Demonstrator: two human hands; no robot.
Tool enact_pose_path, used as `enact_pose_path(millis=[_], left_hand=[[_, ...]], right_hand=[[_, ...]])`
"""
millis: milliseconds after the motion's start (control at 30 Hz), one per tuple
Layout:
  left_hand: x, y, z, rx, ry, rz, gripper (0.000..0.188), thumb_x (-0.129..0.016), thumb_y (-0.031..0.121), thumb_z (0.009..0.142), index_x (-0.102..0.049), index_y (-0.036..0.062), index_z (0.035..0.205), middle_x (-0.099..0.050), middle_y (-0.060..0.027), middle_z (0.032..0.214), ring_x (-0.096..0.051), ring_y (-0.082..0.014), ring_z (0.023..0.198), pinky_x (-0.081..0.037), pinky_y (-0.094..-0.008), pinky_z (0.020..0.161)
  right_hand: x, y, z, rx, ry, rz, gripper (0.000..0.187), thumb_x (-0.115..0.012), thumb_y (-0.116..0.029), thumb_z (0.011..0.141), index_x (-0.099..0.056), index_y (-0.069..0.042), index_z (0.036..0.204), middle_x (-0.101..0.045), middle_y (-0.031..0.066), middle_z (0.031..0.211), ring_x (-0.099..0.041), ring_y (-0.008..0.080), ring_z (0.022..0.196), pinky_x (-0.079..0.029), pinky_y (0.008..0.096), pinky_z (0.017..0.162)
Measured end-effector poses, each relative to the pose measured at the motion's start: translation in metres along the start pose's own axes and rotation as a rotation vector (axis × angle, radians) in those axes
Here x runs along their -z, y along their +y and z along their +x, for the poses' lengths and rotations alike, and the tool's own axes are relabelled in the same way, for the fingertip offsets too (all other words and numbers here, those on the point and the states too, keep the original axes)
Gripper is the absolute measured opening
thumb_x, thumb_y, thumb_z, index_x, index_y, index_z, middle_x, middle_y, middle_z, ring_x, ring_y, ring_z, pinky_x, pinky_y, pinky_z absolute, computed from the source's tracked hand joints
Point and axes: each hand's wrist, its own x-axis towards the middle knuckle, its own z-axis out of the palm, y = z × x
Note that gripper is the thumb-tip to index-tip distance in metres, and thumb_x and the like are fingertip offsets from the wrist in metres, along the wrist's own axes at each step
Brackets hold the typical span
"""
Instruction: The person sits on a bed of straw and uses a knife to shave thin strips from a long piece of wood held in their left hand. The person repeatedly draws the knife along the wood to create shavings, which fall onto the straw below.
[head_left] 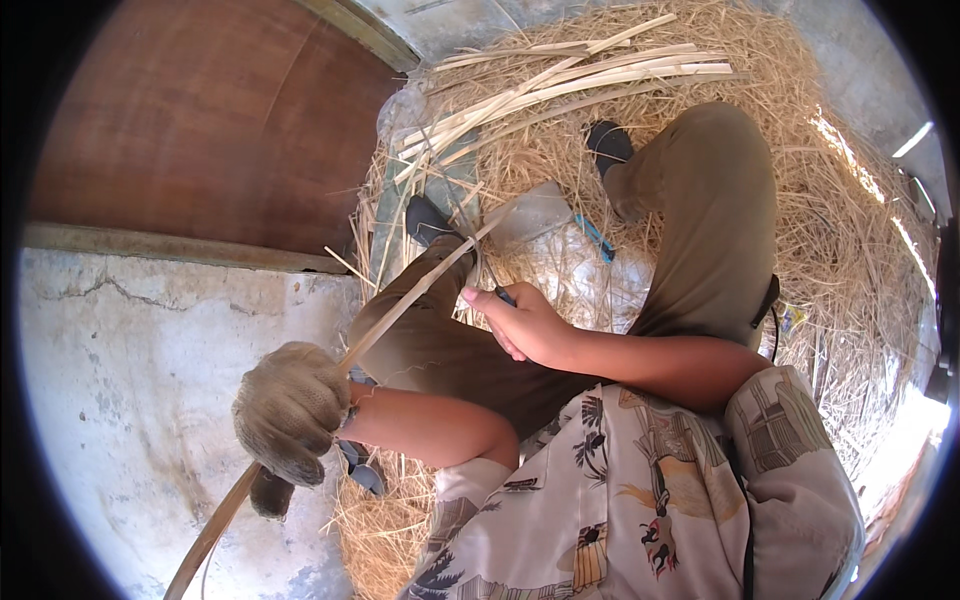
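Lower left, the gloved left hand (290, 412) clenches a long bamboo strip (402, 307), which slants from the bottom edge to the centre. Mid-frame, the bare right hand (530, 328) grips a dark-handled knife (507, 296); pale strips (640, 73) lie on straw (700, 30) at upper centre.

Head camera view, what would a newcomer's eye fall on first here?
Probably the long pale strip, slanting from the lower left toward the upper middle through the grip of the gloved left hand. Near the centre, the bare right hand holds a dark-handled tool. Beyond the feet, at the top, loose pale strips lie on dry straw.
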Motion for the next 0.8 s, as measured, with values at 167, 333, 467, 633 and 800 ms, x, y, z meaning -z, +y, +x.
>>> enact_pose_path(millis=[167, 333, 467, 633, 800], left_hand=[[0.001, -0.006, 0.016, 0.067, -0.099, -0.014, 0.06, -0.075, 0.057, 0.082, -0.041, 0.0217, 0.047, -0.044, 0.0054, 0.045, -0.041, -0.0065, 0.034, -0.032, -0.0206, 0.032], [0.011, 0.004, 0.003, 0.044, -0.117, -0.048, 0.053, -0.077, 0.057, 0.08, -0.059, 0.0127, 0.057, -0.051, 0.0018, 0.049, -0.049, -0.0094, 0.038, -0.038, -0.0224, 0.034], [0.016, 0.003, -0.002, 0.025, -0.19, -0.091, 0.053, -0.078, 0.057, 0.078, -0.069, 0.0076, 0.064, -0.055, 0.0001, 0.051, -0.053, -0.0106, 0.04, -0.041, -0.0235, 0.035], [0.012, -0.005, 0.018, 0.087, -0.225, -0.057, 0.051, -0.08, 0.055, 0.077, -0.07, 0.0066, 0.065, -0.057, -0.0005, 0.053, -0.054, -0.0105, 0.042, -0.041, -0.0227, 0.036], [0.01, -0.001, 0.016, 0.1, -0.201, -0.029, 0.05, -0.08, 0.057, 0.077, -0.066, 0.0107, 0.063, -0.056, 0.0015, 0.053, -0.053, -0.0092, 0.043, -0.041, -0.0216, 0.038]], right_hand=[[0.009, 0.02, 0.01, -0.207, -0.117, -0.104, 0.057, -0.06, -0.044, 0.095, -0.047, -0.008, 0.052, -0.047, 0.0049, 0.046, -0.042, 0.0156, 0.033, -0.035, 0.0317, 0.034], [-0.002, -0.006, -0.002, -0.251, -0.016, -0.379, 0.057, -0.06, -0.044, 0.095, -0.05, -0.004, 0.054, -0.049, 0.0045, 0.048, -0.043, 0.0168, 0.036, -0.035, 0.0346, 0.037], [-0.012, -0.016, -0.017, 0.105, 0.008, -0.397, 0.055, -0.064, -0.039, 0.097, -0.05, -0.005, 0.056, -0.04, -0.0029, 0.05, -0.035, 0.0065, 0.054, -0.032, 0.0317, 0.051], [0.007, 0.015, 0.005, -0.354, -0.028, -0.116, 0.046, -0.062, -0.031, 0.09, -0.05, -0.004, 0.054, -0.049, 0.0046, 0.049, -0.05, 0.016, 0.045, -0.039, 0.0365, 0.042], [0.011, 0.019, 0.011, -0.262, 0.117, 0.092, 0.031, -0.06, -0.025, 0.086, -0.053, -0.002, 0.065, -0.048, 0.0046, 0.051, -0.047, 0.0157, 0.039, -0.038, 0.0334, 0.038]])
